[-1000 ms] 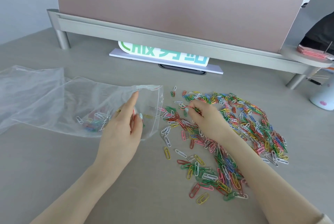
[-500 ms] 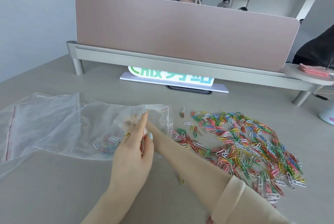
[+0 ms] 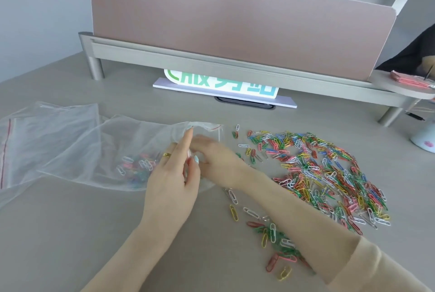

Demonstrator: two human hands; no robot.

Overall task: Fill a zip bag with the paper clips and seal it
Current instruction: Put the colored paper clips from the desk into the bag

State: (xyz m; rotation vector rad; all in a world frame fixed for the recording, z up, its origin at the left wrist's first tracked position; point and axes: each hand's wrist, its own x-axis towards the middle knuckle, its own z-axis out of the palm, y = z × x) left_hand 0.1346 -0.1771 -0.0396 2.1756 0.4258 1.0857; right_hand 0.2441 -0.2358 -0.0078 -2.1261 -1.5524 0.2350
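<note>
- The left hand (image 3: 173, 183) pinches the near lip of the bag (image 3: 113, 150) between thumb and fingers, holding the mouth open
- The right hand (image 3: 211, 157) reaches into that mouth; its fingers are veiled by plastic, so I cannot tell whether they are spread or closed on clips
- A small heap of clips already lies inside the bag, beyond the left hand's fingertips
- The main pile of clips (image 3: 317, 167) lies on the worktop (image 3: 70, 232) to the right of the right wrist, with strays under the forearm
- To do it well, I judge: keep the lip lifted, release deep inside, withdraw without dragging clips out
- A sign (image 3: 221, 84) beyond the hands bears green and blue characters, partly hidden; I cannot read them
- A second bag (image 3: 47, 126) lies left of the left hand
</note>
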